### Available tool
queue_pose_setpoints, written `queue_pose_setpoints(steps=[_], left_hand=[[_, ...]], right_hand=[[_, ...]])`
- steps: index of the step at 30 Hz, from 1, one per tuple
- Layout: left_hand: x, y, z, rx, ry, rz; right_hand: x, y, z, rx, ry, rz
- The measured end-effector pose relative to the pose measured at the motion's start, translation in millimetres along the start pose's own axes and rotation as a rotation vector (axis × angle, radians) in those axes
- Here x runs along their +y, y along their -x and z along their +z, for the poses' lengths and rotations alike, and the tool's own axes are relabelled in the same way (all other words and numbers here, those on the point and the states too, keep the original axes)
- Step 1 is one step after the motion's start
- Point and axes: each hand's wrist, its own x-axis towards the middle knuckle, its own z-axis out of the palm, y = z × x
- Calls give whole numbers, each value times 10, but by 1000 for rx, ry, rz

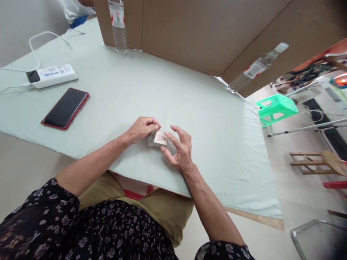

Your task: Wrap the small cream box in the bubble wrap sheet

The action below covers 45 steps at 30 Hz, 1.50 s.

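Observation:
A small box (161, 138) with a pinkish printed top, with what looks like clear plastic around it, lies on the pale green tablecloth (217, 144) near the front edge. My left hand (143, 129) is at its far left corner, thumb and forefinger pinched together; whatever they hold, if anything, is too small to make out. To the right of the box, my right hand (180, 148) is open with thumb and fingers spread. Its forefinger tip is at the box's right side, and whether it touches cannot be told.
A phone (65, 108) in a red case and a white power bank (52, 76) with cables lie at left. Two clear bottles (119, 38) stand against a cardboard screen (184, 32) at the back. Beyond the table's right edge are a green stool (279, 108) and a wooden stool (334, 162).

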Motion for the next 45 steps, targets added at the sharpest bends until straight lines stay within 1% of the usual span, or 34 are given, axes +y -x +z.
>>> queue_pose_setpoints(steps=[2, 4, 7, 12, 15, 19, 23, 28, 31, 33, 39, 41, 45], left_hand=[[-18, -4, -4, 18, 7, 8], [-25, -5, -5, 29, 5, 19], [-13, -5, -5, 43, -8, 19], [33, 0, -9, 101, -2, 36], [46, 7, -15, 110, 4, 45], [40, 9, -28, 106, -1, 42], [39, 8, -52, 86, -41, 34], [64, 20, -80, 41, -65, 47], [77, 31, -74, -10, -94, 21], [81, 39, -60, -53, -121, 4], [84, 56, -6, -141, -188, 34], [91, 58, 12, -130, -194, 48], [102, 58, 32, -58, -216, 85]], right_hand=[[-3, 2, 18, -36, 21, -16], [-8, 0, 28, -45, 21, -13], [2, -5, 14, 2, -48, 36], [98, -4, -35, 82, -153, 181], [141, -2, -40, 80, -196, 230], [135, -6, -41, 64, -217, 223], [115, -11, -50, 17, -186, 214], [119, -8, -27, -111, -164, 170], [128, -6, 3, -175, -162, 155], [131, -8, 22, -194, -151, 147], [92, -19, 54, -148, -141, 110], [76, -13, 62, -117, -135, 116], [95, 7, 89, -50, -95, 184]])
